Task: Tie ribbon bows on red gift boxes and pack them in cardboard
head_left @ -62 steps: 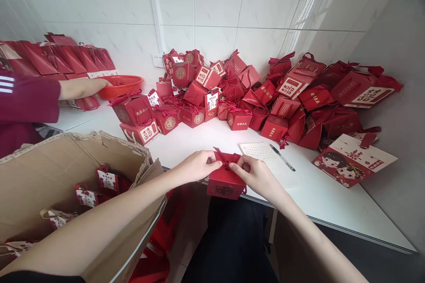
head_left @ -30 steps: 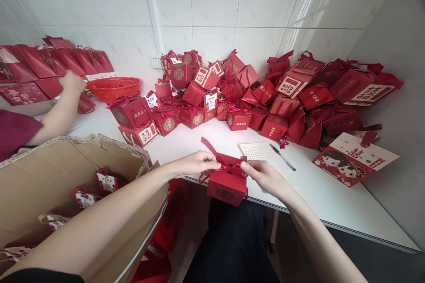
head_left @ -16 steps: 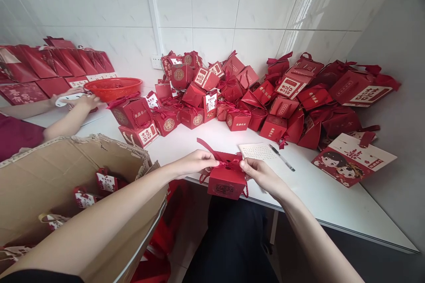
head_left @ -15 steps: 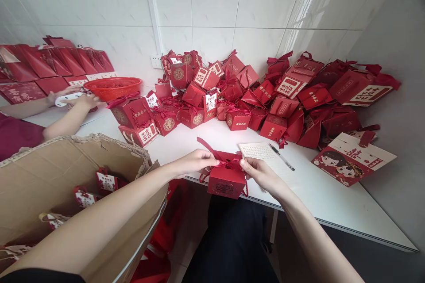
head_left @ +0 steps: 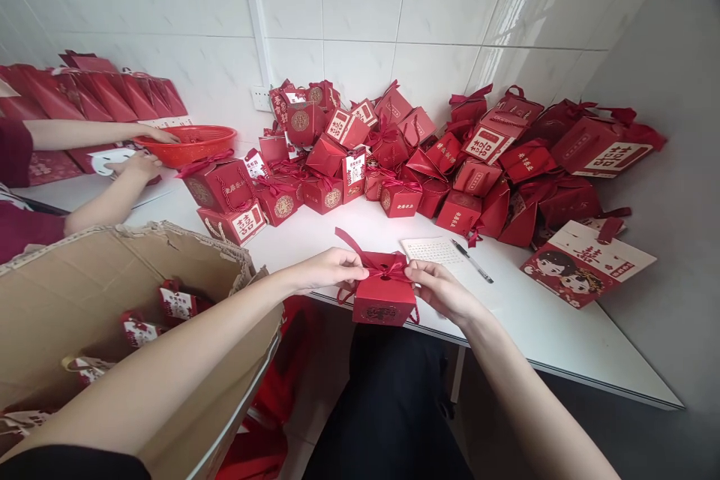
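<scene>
A small red gift box (head_left: 383,300) with a dark round pattern on its front sits at the near edge of the white table (head_left: 315,255). A red ribbon (head_left: 385,268) is looped in a bow across its top. My left hand (head_left: 340,268) pinches the bow's left side, where a loose tail sticks up and away. On the right side, my right hand (head_left: 436,285) pinches the other part of the bow between thumb and fingers. Twisted red cord handles hang at both sides of the box.
Many red boxes (head_left: 343,165) are heaped along the wall. Behind my right hand lie a notebook (head_left: 432,249) and a pen (head_left: 472,261). A cardboard carton (head_left: 225,255) stands at left. A co-worker's hand (head_left: 160,133) reaches into a red basket (head_left: 194,150).
Both my hands stay on the ribbon with little movement, fingers still at the bow. The co-worker's far hand has moved from the white item to the red basket. The view has shifted slightly.
</scene>
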`<state>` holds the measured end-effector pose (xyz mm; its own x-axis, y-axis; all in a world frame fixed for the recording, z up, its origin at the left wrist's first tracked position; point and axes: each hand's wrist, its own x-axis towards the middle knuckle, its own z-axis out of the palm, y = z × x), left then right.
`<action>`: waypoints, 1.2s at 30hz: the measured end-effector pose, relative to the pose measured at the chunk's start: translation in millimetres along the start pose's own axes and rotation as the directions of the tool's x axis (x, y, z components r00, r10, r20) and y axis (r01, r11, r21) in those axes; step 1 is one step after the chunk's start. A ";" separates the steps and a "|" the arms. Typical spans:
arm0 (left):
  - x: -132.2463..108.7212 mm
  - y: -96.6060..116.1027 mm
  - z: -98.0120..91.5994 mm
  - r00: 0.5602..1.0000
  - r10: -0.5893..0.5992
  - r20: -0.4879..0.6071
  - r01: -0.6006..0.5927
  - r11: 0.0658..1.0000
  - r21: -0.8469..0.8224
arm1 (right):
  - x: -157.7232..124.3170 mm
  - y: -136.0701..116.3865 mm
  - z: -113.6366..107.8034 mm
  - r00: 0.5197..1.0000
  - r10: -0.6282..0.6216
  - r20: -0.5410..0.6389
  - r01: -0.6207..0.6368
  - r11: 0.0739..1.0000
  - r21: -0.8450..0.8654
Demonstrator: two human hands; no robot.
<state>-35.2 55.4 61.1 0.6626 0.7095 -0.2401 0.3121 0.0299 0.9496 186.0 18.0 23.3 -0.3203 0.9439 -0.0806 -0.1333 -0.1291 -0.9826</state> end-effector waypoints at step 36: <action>-1.0 -3.5 -3.6 0.945 0.131 -0.301 0.019 0.894 0.448 | -57.4 0.1 41.5 1.000 -0.013 0.022 0.023 0.859 -0.511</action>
<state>-39.4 57.1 58.8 0.4619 0.8859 -0.0418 0.5967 -0.2756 0.7536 165.4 -48.8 34.8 -0.3391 0.9386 -0.0640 0.3577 0.0657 -0.9315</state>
